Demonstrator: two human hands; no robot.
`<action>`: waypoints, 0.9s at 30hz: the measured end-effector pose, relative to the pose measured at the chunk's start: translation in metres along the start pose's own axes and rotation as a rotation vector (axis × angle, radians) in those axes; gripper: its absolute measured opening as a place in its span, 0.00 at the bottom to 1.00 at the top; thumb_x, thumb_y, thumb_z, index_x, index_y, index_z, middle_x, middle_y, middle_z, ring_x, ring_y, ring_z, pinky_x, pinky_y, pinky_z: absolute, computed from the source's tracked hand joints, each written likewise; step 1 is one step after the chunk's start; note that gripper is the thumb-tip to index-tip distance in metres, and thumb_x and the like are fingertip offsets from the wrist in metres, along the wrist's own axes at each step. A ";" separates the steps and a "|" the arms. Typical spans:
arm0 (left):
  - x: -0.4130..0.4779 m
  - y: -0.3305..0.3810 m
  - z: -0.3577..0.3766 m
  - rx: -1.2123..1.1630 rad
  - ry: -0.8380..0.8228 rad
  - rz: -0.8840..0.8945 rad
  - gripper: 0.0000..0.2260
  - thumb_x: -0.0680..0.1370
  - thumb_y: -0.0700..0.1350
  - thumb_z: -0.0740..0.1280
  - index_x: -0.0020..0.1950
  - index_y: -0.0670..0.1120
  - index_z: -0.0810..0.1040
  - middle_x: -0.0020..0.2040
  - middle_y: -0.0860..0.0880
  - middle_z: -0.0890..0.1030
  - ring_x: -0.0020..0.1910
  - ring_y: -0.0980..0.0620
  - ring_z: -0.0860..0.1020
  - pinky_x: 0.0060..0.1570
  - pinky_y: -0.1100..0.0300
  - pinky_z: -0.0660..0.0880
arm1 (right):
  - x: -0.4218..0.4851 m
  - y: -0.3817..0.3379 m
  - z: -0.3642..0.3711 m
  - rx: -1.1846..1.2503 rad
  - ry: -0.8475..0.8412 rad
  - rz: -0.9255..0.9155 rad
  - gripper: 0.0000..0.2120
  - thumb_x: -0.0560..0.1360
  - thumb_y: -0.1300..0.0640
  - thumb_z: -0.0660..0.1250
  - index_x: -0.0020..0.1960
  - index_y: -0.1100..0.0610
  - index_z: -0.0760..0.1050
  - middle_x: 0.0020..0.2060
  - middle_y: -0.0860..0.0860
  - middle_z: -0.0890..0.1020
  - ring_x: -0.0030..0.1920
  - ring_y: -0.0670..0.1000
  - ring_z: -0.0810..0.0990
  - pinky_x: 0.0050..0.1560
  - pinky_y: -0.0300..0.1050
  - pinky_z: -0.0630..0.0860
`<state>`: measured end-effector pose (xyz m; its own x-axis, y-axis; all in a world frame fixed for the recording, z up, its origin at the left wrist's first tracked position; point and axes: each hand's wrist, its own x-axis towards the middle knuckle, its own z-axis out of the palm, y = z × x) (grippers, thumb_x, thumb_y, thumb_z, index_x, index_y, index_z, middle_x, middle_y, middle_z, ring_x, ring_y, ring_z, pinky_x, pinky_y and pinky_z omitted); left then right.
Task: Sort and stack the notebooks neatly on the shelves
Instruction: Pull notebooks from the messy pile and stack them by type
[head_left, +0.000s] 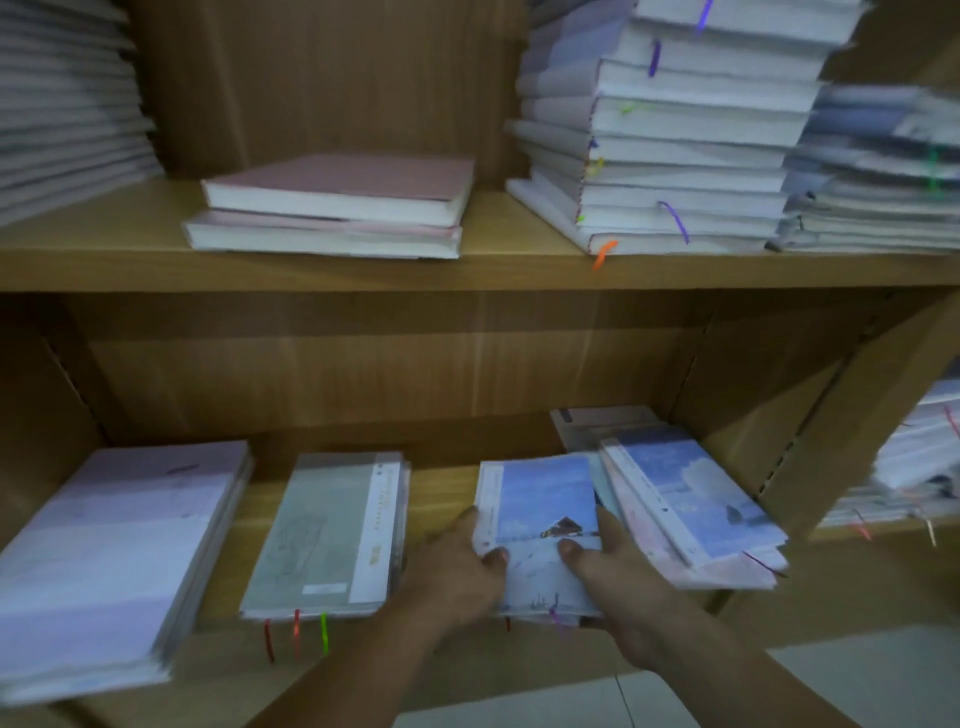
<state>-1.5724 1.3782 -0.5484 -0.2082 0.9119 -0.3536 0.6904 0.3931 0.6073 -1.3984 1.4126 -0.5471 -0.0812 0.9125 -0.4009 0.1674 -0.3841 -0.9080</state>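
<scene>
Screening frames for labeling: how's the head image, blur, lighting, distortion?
Head view: dim, flat light, no glare; motion blur smears the left stack and far-right stack; wide-angle slants the side panel; left hand, right hand and the blue notebooks they grip are fairly legible.

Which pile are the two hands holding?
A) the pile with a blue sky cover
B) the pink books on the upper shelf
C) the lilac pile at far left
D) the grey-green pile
A: the left hand and right hand grip the sides of the blue sky-cover pile, thumbs on its top.
</scene>
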 end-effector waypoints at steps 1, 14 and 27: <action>-0.010 0.001 -0.004 -0.199 -0.051 -0.031 0.25 0.80 0.59 0.67 0.74 0.53 0.70 0.67 0.51 0.77 0.63 0.48 0.77 0.54 0.58 0.78 | -0.012 -0.007 -0.004 -0.036 -0.007 -0.019 0.19 0.83 0.57 0.64 0.68 0.39 0.68 0.61 0.49 0.78 0.56 0.56 0.80 0.52 0.57 0.83; -0.192 0.039 -0.102 -0.597 -0.053 0.547 0.22 0.82 0.52 0.67 0.76 0.58 0.67 0.68 0.64 0.77 0.68 0.66 0.74 0.69 0.63 0.70 | -0.209 -0.092 -0.047 -0.407 -0.108 -0.246 0.14 0.80 0.48 0.68 0.63 0.49 0.77 0.51 0.44 0.84 0.48 0.42 0.82 0.48 0.32 0.77; -0.251 0.081 -0.203 -0.822 0.408 0.493 0.09 0.82 0.43 0.66 0.59 0.53 0.83 0.42 0.52 0.87 0.28 0.60 0.79 0.24 0.69 0.73 | -0.275 -0.210 -0.004 0.060 -0.169 -0.561 0.14 0.79 0.60 0.69 0.64 0.51 0.77 0.50 0.52 0.88 0.51 0.54 0.87 0.62 0.57 0.79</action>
<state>-1.6048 1.2047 -0.2663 -0.3555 0.9033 0.2399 0.1092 -0.2148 0.9705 -1.4071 1.2429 -0.2457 -0.2974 0.9453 0.1338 -0.0017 0.1396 -0.9902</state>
